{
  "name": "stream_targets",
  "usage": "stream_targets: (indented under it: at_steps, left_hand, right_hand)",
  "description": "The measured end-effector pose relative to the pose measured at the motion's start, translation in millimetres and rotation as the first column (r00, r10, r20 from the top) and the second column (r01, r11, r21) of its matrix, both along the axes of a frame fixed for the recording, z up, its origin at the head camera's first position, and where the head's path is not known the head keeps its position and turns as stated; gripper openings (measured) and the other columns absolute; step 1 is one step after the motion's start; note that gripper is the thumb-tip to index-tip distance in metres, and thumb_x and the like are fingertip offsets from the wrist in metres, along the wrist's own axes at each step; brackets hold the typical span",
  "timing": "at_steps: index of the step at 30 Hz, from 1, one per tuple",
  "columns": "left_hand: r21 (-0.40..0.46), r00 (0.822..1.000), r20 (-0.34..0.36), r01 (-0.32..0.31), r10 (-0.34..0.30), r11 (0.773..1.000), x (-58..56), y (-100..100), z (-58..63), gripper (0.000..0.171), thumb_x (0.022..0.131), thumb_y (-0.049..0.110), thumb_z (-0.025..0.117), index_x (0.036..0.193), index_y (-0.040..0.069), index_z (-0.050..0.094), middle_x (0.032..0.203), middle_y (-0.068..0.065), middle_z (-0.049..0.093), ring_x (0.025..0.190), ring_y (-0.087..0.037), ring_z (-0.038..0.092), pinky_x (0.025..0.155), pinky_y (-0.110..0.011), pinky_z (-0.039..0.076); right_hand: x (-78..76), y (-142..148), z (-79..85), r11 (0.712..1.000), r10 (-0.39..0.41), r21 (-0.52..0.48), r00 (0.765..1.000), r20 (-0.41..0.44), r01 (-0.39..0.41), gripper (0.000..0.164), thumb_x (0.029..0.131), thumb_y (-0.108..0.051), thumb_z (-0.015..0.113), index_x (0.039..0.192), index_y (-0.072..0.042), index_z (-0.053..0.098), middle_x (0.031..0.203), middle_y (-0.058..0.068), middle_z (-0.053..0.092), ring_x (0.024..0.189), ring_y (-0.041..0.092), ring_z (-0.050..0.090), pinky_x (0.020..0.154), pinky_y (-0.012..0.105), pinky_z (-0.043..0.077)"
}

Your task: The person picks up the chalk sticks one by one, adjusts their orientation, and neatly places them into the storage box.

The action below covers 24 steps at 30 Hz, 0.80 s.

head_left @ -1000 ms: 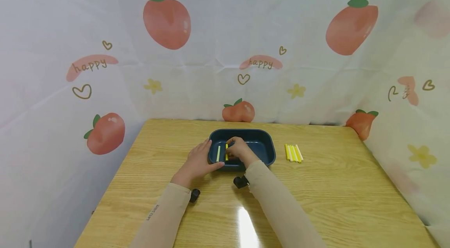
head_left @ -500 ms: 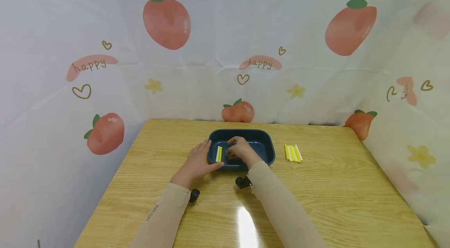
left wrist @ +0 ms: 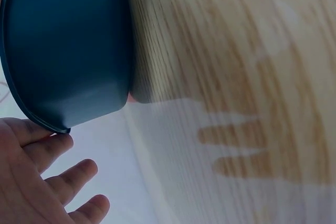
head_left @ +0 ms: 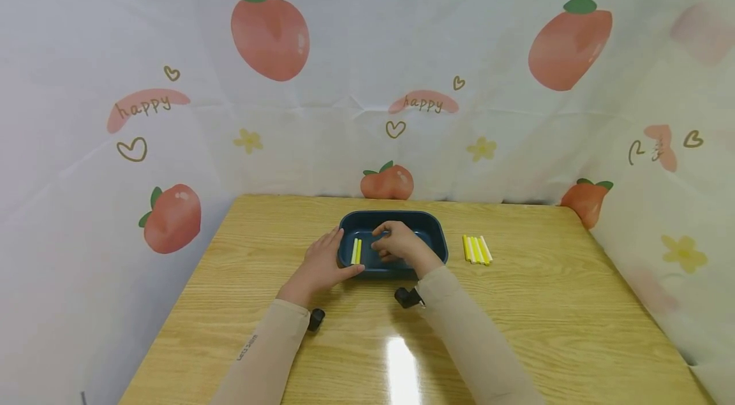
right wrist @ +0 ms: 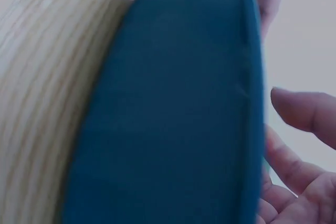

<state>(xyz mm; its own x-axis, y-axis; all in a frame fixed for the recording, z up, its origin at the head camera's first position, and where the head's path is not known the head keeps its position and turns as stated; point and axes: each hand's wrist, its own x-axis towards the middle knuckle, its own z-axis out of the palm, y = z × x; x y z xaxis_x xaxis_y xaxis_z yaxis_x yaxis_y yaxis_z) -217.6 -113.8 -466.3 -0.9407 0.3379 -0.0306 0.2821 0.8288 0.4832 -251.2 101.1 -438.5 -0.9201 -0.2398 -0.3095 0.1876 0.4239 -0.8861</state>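
Note:
A dark blue rectangular tray (head_left: 402, 272) stands near the back of the table. Two slim chalk sticks, a whitish one (head_left: 354, 252) and a yellow one (head_left: 358, 252), lie side by side at its left end. My left hand (head_left: 325, 263) rests on the tray's left end, thumb along the front rim; the left wrist view has its extended fingers (left wrist: 71, 182) at the rim's edge. Over the tray's middle hovers my right hand (head_left: 400, 245), fingers loosely bent with nothing between them. In the right wrist view its thumb (right wrist: 310, 111) stands apart from the fingers, beyond the tray wall (right wrist: 173, 108).
To the right of the tray, a row of several yellow and white chalk sticks (head_left: 477, 250) lies on the wooden table (head_left: 551, 303). A white cloth backdrop (head_left: 339, 22) printed with fruit rises behind and along both sides.
The right hand has set the yellow chalk stick down beside the whitish one and let go of it, then drawn slightly up and right. The left hand stays at the tray.

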Motion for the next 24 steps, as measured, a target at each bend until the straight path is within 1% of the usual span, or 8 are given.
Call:
stream_targets:
  at_steps: [5,7,11,14,20,24]
  left_hand:
    - [-0.004,1.0,-0.004,-0.002,0.002,1.0,-0.6,-1,-1.7,0.109,0.086,0.068,0.065,0.159,0.002,0.02,0.165,-0.015,0.02,0.15,-0.039,0.019,0.117,-0.062,0.018]
    - [-0.003,1.0,-0.008,-0.001,0.001,1.0,-0.6,-1,-2.4,0.109,0.085,0.068,0.065,0.159,0.002,0.02,0.165,-0.015,0.02,0.15,-0.039,0.019,0.117,-0.062,0.018]
    - [-0.008,1.0,-0.008,-0.004,0.004,1.0,-0.7,-1,-3.9,0.108,0.085,0.068,0.066,0.16,0.003,0.02,0.165,-0.014,0.019,0.15,-0.038,0.019,0.118,-0.061,0.017]
    - [-0.012,1.0,0.0,-0.009,0.009,1.0,-0.4,0,-4.0,0.109,0.085,0.068,0.065,0.16,0.004,0.019,0.166,-0.013,0.019,0.151,-0.037,0.019,0.118,-0.06,0.016]
    - [-0.004,1.0,-0.009,-0.01,0.01,1.0,0.9,1,-2.7,0.109,0.085,0.069,0.066,0.159,0.003,0.021,0.165,-0.014,0.021,0.15,-0.037,0.02,0.118,-0.061,0.017]
    - [-0.013,1.0,-0.001,-0.013,0.013,1.0,0.8,0,-2.3,0.11,0.084,0.07,0.065,0.16,0.004,0.02,0.165,-0.013,0.019,0.151,-0.036,0.018,0.119,-0.059,0.015]
  right_hand:
    - [6.4,7,10.3,0.999,0.046,0.026,0.998,-0.033,-0.045,0.044,0.094,-0.012,0.07,0.134,0.002,0.056,0.104,0.014,0.064,0.083,0.027,0.065,0.078,0.044,0.059]
    - [9.3,9,14.8,0.997,0.061,0.039,0.997,-0.051,-0.059,0.043,0.094,-0.013,0.071,0.133,0.001,0.057,0.105,0.013,0.064,0.083,0.025,0.065,0.078,0.044,0.059]
    - [16.3,13,25.4,0.994,0.083,0.071,0.993,-0.085,-0.077,0.038,0.095,-0.017,0.071,0.128,-0.003,0.061,0.104,0.011,0.065,0.083,0.025,0.065,0.078,0.044,0.059]
    - [20.8,17,32.2,0.993,0.092,0.078,0.99,-0.104,-0.084,0.035,0.095,-0.018,0.071,0.126,-0.004,0.062,0.104,0.01,0.065,0.086,0.028,0.065,0.079,0.046,0.059]
    - [27.3,29,41.0,0.991,0.111,0.096,0.983,-0.146,-0.097,0.038,0.096,-0.019,0.07,0.128,-0.001,0.061,0.106,0.011,0.064,0.095,0.036,0.065,0.076,0.042,0.059]
    - [31.9,36,48.1,0.991,0.111,0.092,0.981,-0.158,-0.097,0.038,0.097,-0.02,0.069,0.129,-0.001,0.06,0.108,0.012,0.063,0.101,0.041,0.065,0.082,0.048,0.058]
